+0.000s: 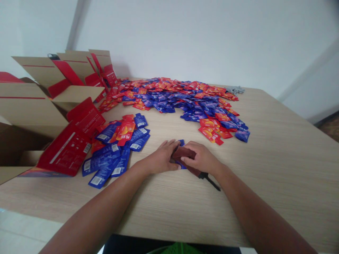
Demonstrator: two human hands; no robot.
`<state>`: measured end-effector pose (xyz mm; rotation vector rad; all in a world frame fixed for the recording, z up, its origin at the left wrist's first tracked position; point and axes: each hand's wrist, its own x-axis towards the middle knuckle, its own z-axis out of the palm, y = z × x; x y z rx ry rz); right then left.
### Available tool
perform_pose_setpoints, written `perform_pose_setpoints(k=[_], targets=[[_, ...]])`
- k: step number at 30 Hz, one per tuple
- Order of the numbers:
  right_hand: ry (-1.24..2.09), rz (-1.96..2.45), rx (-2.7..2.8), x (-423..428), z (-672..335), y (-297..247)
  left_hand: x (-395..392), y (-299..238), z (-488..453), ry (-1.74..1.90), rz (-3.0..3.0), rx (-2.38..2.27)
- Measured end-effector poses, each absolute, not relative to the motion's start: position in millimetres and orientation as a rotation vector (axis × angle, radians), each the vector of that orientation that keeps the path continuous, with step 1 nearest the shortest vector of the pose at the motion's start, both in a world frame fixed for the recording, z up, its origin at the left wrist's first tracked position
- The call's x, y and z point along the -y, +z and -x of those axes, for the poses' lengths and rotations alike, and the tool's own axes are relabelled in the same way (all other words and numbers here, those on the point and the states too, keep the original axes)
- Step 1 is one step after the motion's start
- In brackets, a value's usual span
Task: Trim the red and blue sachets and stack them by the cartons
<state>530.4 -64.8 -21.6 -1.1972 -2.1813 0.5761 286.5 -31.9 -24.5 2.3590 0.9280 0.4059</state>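
My right hand (pixel 202 158) is closed round a brown, elongated hand tool (pixel 184 152) with a black tail or strap (pixel 210 181) trailing toward me. What kind of tool it is, I cannot make out. Its front end is over a blue sachet (pixel 182 142) lying on the table, mostly hidden under the tool and hands. My left hand (pixel 164 157) grips the sachet from the left, fingers at its far end and thumb at its near end. To the left lies a loose pile of blue sachets (pixel 107 157) and red sachets (pixel 125 130), several with barcodes facing up.
A long heap of red and blue sachets (pixel 169 95) curves along the table's back by the wall. Opened cardboard boxes with red flaps (pixel 66 150) crowd the left side. A grey crumpled cloth-like item (pixel 235 90) lies at the far right of the heap on the wooden table (pixel 278 169).
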Motion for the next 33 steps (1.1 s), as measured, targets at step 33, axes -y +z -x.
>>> perform_pose_setpoints(k=[33], targets=[[0.43,1.545,1.847,53.8,-536.1,-30.7,53.3,-26.2,-307.8,0.7,-2.124,-0.984]])
